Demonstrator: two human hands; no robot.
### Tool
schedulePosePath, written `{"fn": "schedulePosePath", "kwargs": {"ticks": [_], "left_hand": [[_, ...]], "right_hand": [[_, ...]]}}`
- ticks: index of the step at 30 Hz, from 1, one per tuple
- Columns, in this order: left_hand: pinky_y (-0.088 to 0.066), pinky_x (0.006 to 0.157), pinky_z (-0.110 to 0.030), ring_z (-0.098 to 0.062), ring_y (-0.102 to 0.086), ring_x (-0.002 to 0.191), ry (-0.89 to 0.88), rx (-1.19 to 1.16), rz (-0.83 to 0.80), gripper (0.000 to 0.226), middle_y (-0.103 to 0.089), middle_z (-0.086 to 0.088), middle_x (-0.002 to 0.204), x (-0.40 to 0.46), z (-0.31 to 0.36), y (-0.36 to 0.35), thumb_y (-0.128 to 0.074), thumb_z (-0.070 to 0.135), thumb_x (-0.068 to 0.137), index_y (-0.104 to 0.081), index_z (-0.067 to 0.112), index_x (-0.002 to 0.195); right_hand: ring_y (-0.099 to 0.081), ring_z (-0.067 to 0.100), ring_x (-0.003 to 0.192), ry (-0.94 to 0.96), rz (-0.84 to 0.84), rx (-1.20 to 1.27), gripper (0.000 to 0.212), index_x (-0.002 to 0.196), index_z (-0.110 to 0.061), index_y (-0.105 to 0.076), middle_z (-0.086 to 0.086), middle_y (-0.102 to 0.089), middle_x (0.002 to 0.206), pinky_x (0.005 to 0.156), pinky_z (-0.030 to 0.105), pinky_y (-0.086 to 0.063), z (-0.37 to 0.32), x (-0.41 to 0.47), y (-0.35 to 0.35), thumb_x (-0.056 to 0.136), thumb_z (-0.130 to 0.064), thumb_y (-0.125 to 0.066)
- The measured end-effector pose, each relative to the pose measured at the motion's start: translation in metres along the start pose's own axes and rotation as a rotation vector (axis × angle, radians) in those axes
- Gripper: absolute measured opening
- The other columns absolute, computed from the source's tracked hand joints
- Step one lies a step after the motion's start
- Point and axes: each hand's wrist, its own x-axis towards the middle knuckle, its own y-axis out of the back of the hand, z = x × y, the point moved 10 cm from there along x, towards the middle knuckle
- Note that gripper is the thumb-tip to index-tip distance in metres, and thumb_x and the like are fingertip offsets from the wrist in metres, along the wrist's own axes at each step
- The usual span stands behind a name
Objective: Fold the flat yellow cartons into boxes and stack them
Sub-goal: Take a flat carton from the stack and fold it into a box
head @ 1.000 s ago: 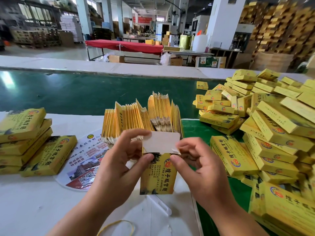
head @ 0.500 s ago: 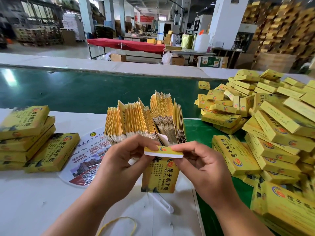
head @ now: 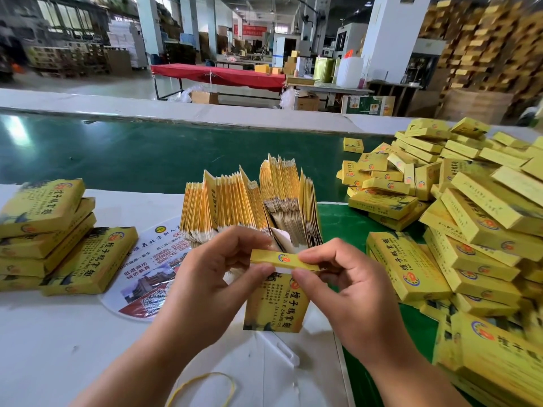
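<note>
**Both hands pinch the top flap of a yellow carton**

At the lower middle of the frame the left hand (head: 205,277) and the right hand (head: 349,292) hold one yellow carton (head: 277,306) upright above the white worktop (head: 58,348). Each hand is curled, thumb and fingers pinching an end of the narrow top flap (head: 283,259), which lies folded over across the carton's upper edge. The printed front of the carton hangs below the flap, facing the camera, between the two hands.

Just behind the hands, in the middle of the frame, a fanned bundle of flat cartons (head: 249,201) stands on edge. At the left of the frame a short stack of folded boxes (head: 44,227) rests on the worktop, with one more box (head: 91,259) leaning against its near side. At the right a large loose heap of folded boxes (head: 470,224) spreads over a green surface (head: 338,224), reaching from the middle right down to the lower right corner.

A round printed fan (head: 147,277) lies flat on the worktop, between the left stack and the hands, partly under the bundle. A yellow rubber band (head: 202,389) lies at the bottom of the frame between the forearms. A green belt (head: 132,151) runs across the frame behind the worktop.
</note>
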Motion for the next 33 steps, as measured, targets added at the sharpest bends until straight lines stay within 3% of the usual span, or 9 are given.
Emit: {"fn": "schedulePosePath", "kwargs": {"ticks": [3, 5, 9, 11, 13, 16, 20, 24, 33], "left_hand": [[-0.058, 0.079, -0.034, -0.015, -0.069, 0.094, 0.012, 0.089, 0.085, 0.037, -0.072, 0.010, 0.102, -0.004, 0.001, 0.000, -0.069, 0.035, 0.079, -0.059, 0.035, 0.114], [-0.055, 0.076, -0.018, -0.002, -0.066, 0.093, 0.028, 0.240, 0.136, 0.052, -0.068, 0.020, 0.101, -0.010, 0.003, -0.002, -0.072, 0.046, 0.074, -0.053, 0.037, 0.122], [-0.038, 0.077, -0.001, 0.010, -0.050, 0.096, 0.075, 0.535, 0.049, 0.088, -0.051, 0.033, 0.106, -0.018, 0.002, -0.025, -0.068, 0.076, 0.055, -0.039, 0.040, 0.130], [-0.038, 0.071, -0.003, 0.009, -0.041, 0.089, 0.066, 0.638, 0.048, 0.083, -0.043, 0.035, 0.097, -0.018, 0.005, -0.029, -0.062, 0.077, 0.053, -0.036, 0.039, 0.123], [-0.035, 0.061, -0.007, 0.001, -0.045, 0.083, 0.021, 0.736, 0.072, 0.067, -0.043, 0.027, 0.089, -0.016, 0.011, -0.026, -0.059, 0.068, 0.057, -0.042, 0.034, 0.113], [-0.031, 0.061, -0.008, -0.007, -0.050, 0.079, -0.028, 0.805, 0.081, 0.055, -0.049, 0.018, 0.087, -0.014, 0.018, -0.023, -0.060, 0.056, 0.060, -0.048, 0.029, 0.106], [-0.029, 0.060, -0.005, -0.003, -0.040, 0.072, -0.048, 0.823, 0.055, 0.059, -0.044, 0.020, 0.085, -0.014, 0.024, -0.025, -0.062, 0.054, 0.054, -0.045, 0.031, 0.106], [-0.030, 0.059, -0.005, -0.005, -0.043, 0.073, -0.043, 0.800, 0.043, 0.062, -0.045, 0.021, 0.084, -0.013, 0.025, -0.025, -0.066, 0.055, 0.052, -0.043, 0.032, 0.105], [-0.028, 0.062, -0.002, -0.006, -0.045, 0.081, -0.033, 0.817, 0.017, 0.067, -0.054, 0.017, 0.089, -0.013, 0.025, -0.028, -0.063, 0.057, 0.053, -0.047, 0.029, 0.112]], "right_hand": [[-0.069, 0.003, 0.072, 0.053, 0.098, -0.054, 0.006, 0.087, -0.023, -0.069, -0.016, -0.071, 0.080, 0.060, 0.012, -0.052, -0.008, -0.003, 0.003, 0.084, -0.020, -0.073], [-0.065, 0.001, 0.061, 0.055, 0.189, -0.054, 0.006, 0.084, -0.018, -0.069, -0.013, -0.069, 0.072, 0.054, 0.010, -0.048, -0.010, -0.005, 0.009, 0.085, -0.020, -0.075], [-0.067, -0.001, 0.062, 0.059, 0.298, -0.017, 0.009, 0.081, -0.011, -0.068, -0.011, -0.071, 0.070, 0.055, 0.007, -0.048, -0.011, -0.008, 0.015, 0.082, -0.019, -0.074], [-0.068, 0.003, 0.062, 0.039, 0.264, -0.014, 0.014, 0.077, -0.012, -0.066, -0.009, -0.072, 0.072, 0.055, 0.011, -0.050, -0.008, -0.009, 0.007, 0.082, -0.017, -0.078], [-0.069, 0.007, 0.063, -0.016, 0.213, -0.001, 0.016, 0.071, -0.013, -0.064, -0.007, -0.073, 0.075, 0.056, 0.016, -0.053, -0.001, -0.008, -0.001, 0.078, -0.019, -0.077], [-0.070, 0.009, 0.065, -0.069, 0.163, 0.062, 0.016, 0.074, -0.017, -0.064, -0.003, -0.074, 0.076, 0.057, 0.020, -0.054, 0.004, -0.006, -0.007, 0.079, -0.027, -0.076], [-0.069, 0.005, 0.067, -0.019, 0.148, 0.081, 0.003, 0.087, -0.022, -0.071, -0.006, -0.073, 0.073, 0.058, 0.015, -0.051, -0.004, -0.007, -0.005, 0.088, -0.026, -0.071], [-0.063, 0.007, 0.058, 0.008, 0.175, 0.041, 0.012, 0.082, -0.023, -0.071, -0.002, -0.067, 0.065, 0.051, 0.023, -0.051, -0.007, -0.009, 0.000, 0.092, -0.029, -0.067], [-0.056, 0.002, 0.052, 0.040, 0.187, -0.003, 0.016, 0.075, -0.017, -0.068, -0.005, -0.063, 0.058, 0.046, 0.019, -0.044, -0.012, -0.008, 0.002, 0.090, -0.021, -0.067]]}}
